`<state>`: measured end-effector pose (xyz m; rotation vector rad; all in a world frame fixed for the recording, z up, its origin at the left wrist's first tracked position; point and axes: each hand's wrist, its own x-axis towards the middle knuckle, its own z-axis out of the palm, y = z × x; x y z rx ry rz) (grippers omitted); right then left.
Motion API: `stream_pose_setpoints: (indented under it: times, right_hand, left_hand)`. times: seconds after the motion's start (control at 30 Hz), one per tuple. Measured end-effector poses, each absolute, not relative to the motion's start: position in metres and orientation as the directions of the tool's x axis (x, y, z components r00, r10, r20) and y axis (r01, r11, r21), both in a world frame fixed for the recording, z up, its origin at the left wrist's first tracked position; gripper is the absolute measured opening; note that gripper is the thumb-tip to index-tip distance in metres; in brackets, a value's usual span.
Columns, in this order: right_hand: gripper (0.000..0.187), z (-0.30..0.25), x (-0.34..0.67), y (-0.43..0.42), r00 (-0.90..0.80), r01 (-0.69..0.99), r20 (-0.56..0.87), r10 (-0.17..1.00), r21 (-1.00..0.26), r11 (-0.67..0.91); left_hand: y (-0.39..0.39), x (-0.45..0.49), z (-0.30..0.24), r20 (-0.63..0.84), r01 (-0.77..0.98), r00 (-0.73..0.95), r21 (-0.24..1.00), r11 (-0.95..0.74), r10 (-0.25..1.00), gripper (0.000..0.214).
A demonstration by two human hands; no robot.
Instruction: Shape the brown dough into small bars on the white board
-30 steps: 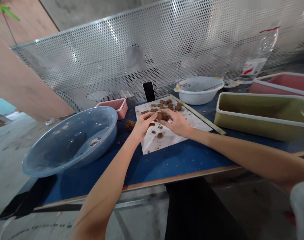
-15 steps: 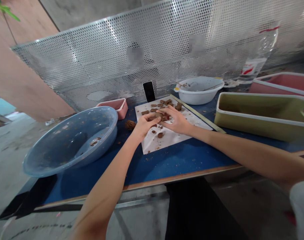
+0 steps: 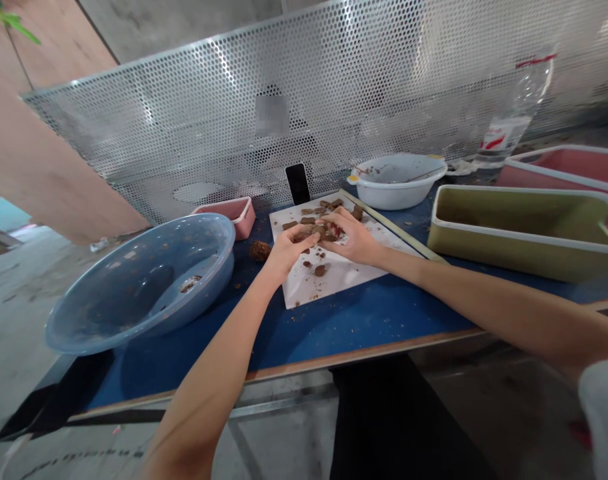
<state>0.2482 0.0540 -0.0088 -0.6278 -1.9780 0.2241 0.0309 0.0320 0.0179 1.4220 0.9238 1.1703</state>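
Over a white board [image 3: 304, 285], my left hand [image 3: 283, 256] and my right hand [image 3: 358, 241] meet around a brown clay-like lump [image 3: 322, 233]. The left thumb and fingers pinch its left side. On the other side, my right fingers curl over it and hide part of its shape. Several brown pieces [image 3: 308, 221] lie behind the hands, and a small flat piece [image 3: 320, 271] with crumbs lies in front of them. A rough brown ball [image 3: 259, 251] rests on the blue table [image 3: 329, 337], left of the board.
A large blue basin [image 3: 139, 287] stands at left, with a pink box [image 3: 244, 217] behind it. A phone [image 3: 298, 184] leans upright behind the board. Along its right edge lies a pale strip [image 3: 399, 227]. Farther right are a white bowl [image 3: 399, 193], a green planter [image 3: 524, 247] and a water bottle [image 3: 507, 133].
The fingers of my right hand have shifted slightly and curl more around the lump. Both hands stay over the same place on the board.
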Motion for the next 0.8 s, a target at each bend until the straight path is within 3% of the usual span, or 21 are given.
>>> stream_pose_setpoints:
  times: [0.6,0.8]
  right_hand:
    - [0.024,-0.0069,0.2455,0.0471,-0.260,0.384,0.805,0.533,-0.420,0.822]
    - [0.025,-0.0089,0.2455,0.0500,-0.257,0.420,0.799,0.544,-0.414,0.808]
  left_hand:
    - [0.0367,0.0312,0.0134,0.086,-0.041,0.221,0.996,-0.079,0.971,0.047]
    - [0.0326,0.0355,0.0139,0.136,-0.105,0.245,0.988,-0.113,0.960,0.047]
